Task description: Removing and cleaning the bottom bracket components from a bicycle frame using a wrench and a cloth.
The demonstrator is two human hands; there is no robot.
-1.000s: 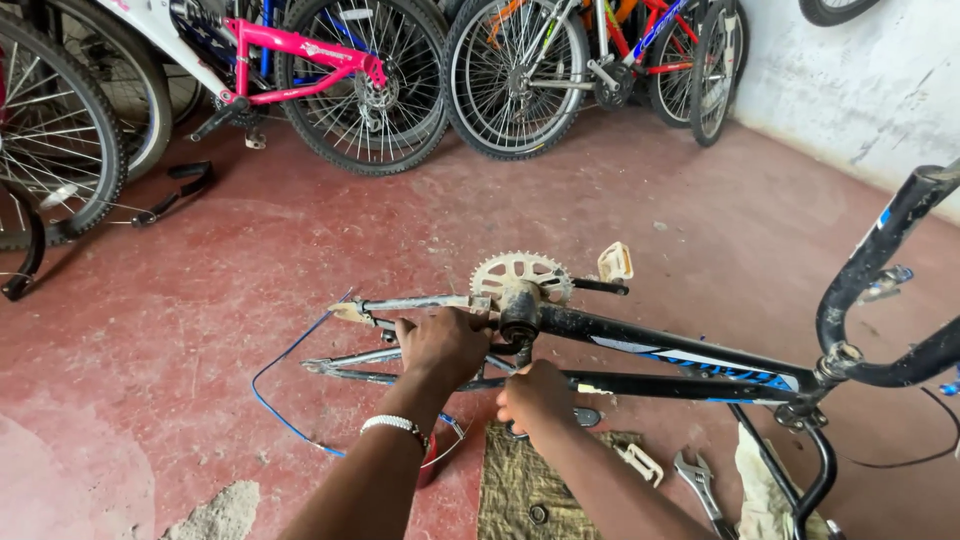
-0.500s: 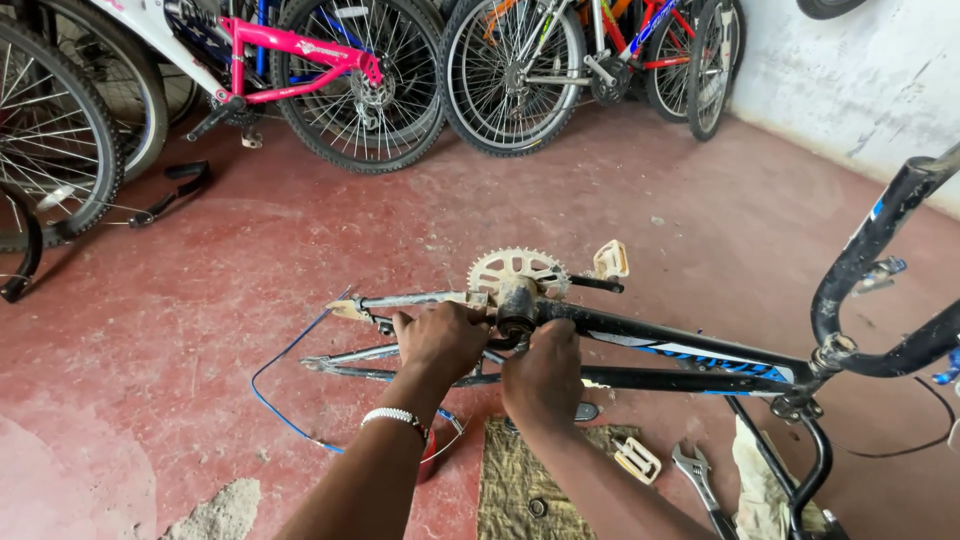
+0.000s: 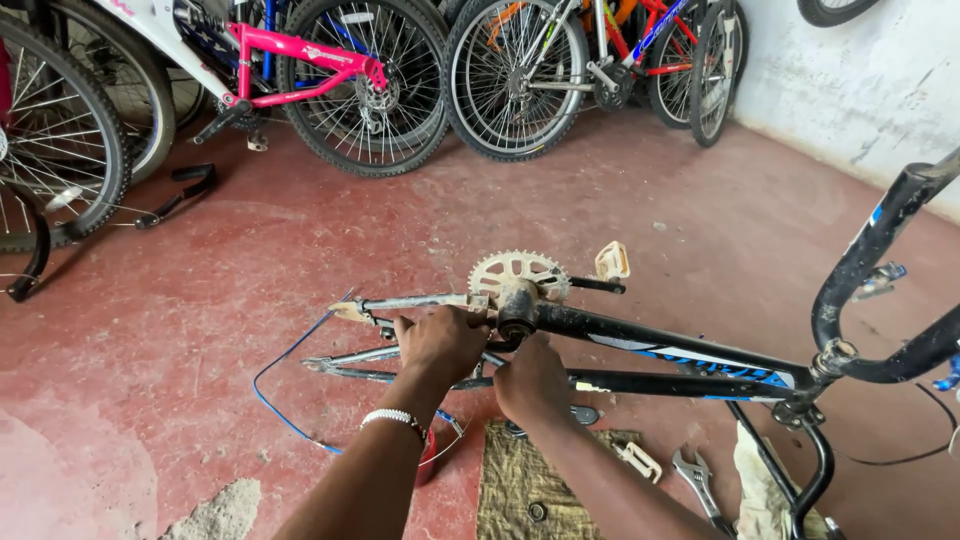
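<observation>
Both hands' fingers touch the bike frame.

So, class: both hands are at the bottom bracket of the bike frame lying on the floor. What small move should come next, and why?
Probably keep the left hand steadying the frame while the right hand works the fitting under the chainring. Both hands grip there bare, and the wrench lies unused on the floor.
</observation>
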